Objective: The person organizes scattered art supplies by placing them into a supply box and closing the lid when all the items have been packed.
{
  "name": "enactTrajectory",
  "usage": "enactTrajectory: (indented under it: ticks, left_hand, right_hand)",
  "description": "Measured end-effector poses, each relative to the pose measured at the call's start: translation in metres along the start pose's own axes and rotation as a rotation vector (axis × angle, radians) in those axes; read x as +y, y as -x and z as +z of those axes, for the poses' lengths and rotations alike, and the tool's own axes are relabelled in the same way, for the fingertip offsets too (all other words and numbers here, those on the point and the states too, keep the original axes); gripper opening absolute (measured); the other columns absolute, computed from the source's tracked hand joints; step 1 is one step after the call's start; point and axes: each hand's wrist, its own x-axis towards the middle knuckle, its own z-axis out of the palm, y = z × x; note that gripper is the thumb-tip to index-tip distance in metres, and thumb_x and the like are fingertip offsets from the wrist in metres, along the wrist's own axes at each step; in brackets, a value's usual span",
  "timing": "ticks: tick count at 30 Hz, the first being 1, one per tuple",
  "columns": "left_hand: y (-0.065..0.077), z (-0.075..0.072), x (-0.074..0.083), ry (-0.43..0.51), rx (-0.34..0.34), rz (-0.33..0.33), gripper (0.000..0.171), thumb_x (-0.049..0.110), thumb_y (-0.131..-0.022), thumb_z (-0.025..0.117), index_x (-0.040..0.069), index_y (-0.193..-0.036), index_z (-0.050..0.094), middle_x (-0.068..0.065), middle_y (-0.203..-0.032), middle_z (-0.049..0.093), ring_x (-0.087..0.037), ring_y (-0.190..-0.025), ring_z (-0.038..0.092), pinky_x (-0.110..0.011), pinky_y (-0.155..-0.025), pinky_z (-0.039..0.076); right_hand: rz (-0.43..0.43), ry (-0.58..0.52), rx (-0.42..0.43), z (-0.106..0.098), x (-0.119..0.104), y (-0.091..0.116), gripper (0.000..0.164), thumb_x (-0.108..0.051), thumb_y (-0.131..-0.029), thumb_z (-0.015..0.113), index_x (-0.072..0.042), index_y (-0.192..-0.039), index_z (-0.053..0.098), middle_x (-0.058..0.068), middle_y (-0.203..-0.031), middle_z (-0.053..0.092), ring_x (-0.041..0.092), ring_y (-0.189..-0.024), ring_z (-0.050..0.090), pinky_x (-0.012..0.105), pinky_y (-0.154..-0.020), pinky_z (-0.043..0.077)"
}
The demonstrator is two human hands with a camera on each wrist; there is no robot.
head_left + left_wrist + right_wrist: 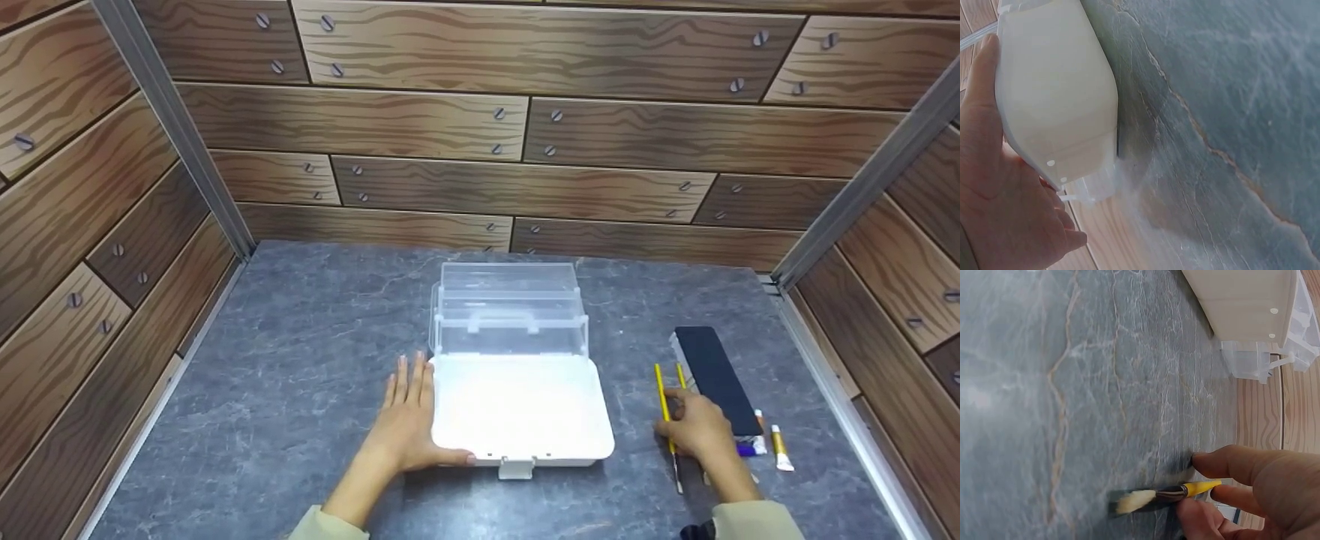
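Observation:
A white plastic box [521, 409] lies with its clear lid [510, 277] folded back behind it and a latch [516, 469] at its front. My left hand [409, 427] rests against the box's left side, fingers straight and thumb along the front edge. The left wrist view shows that hand close along the box [1055, 84]. To the right, my right hand [697, 427] pinches a yellow-handled paintbrush [660, 379]. Its pale bristles [1135, 501] and dark ferrule show in the right wrist view, low over the tabletop. Another yellow handle [681, 375] shows just beyond the fingers.
Beside my right hand lies a long black-topped case [716, 379]. Near its front end are a gold paint tube [781, 448], a white-and-orange tube [760, 431] and something blue [745, 451]. Wood-patterned walls enclose the grey marbled table [322, 322] at the back and sides.

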Motion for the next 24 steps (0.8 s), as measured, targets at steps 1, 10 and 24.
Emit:
enactTrajectory:
  ticks: [1,10,24]
  left_hand:
    - [-0.0001,-0.0003,0.0002,-0.001,-0.001,0.002,0.153,0.097,-0.054,0.058,-0.006,-0.157,0.011,-0.026,-0.165,0.001,-0.047,-0.151,-0.002,-0.056,-0.124,0.011]
    - [-0.0011,-0.0012,0.0006,-0.004,0.000,0.024,0.153,0.096,-0.055,0.059,-0.009,-0.156,0.012,-0.030,-0.163,0.002,-0.045,-0.152,0.002,-0.052,-0.124,0.012]
    - [-0.0021,-0.0004,-0.0006,0.007,0.000,0.027,0.154,0.096,-0.054,0.059,-0.009,-0.156,0.012,-0.029,-0.164,0.002,-0.046,-0.152,0.003,-0.053,-0.124,0.012]
  right_hand:
    - [0.004,-0.005,0.000,0.0008,-0.0003,0.0000,0.069,-0.014,-0.076,0.076,0.002,-0.139,0.054,0.010,-0.087,0.064,0.018,-0.057,0.058,0.032,-0.048,0.050]
    - [0.036,-0.080,-0.005,0.0053,-0.0027,-0.0008,0.067,-0.007,-0.076,0.074,0.001,-0.139,0.054,0.013,-0.093,0.066,0.016,-0.056,0.061,0.030,-0.047,0.055]
    - [0.026,-0.121,-0.019,0.0068,-0.0019,-0.0027,0.066,-0.003,-0.076,0.072,0.003,-0.139,0.053,0.007,-0.085,0.059,0.015,-0.057,0.060,0.029,-0.048,0.056]
